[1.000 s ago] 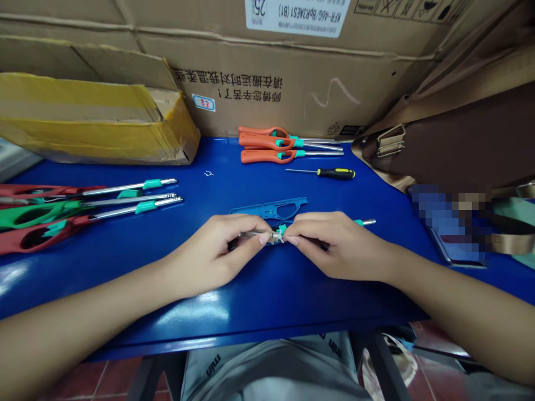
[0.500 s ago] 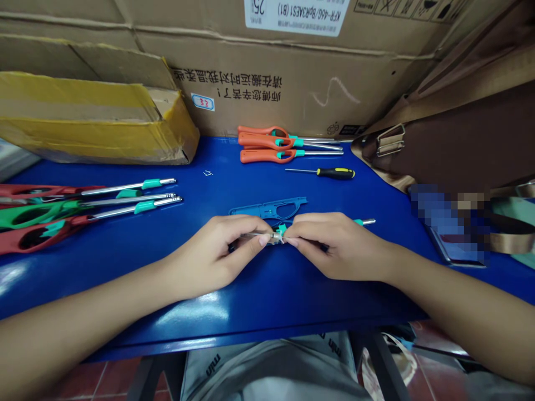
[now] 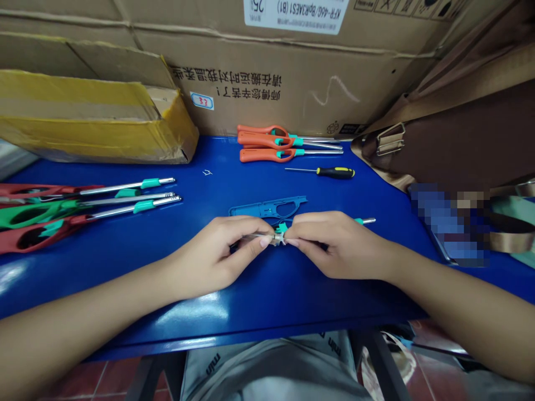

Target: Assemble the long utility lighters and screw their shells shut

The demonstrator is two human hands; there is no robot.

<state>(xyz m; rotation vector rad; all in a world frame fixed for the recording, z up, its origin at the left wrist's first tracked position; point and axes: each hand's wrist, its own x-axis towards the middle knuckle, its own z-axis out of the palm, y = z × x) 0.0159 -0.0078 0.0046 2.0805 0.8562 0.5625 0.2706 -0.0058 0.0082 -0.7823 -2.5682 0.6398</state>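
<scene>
Pinching a small metal part (image 3: 273, 238) between them, the left hand (image 3: 217, 253) and right hand (image 3: 334, 245) rest mid-desk (image 3: 251, 301), just before a blue shell (image 3: 267, 209)

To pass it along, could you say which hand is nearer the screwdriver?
Right: the right hand lies just below the screwdriver; the left hand is farther down-left.

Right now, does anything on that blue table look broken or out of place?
A blue shell half lies open behind the left hand and right hand, while the orange lighters at the back are whole. Nothing looks spilled.
</scene>
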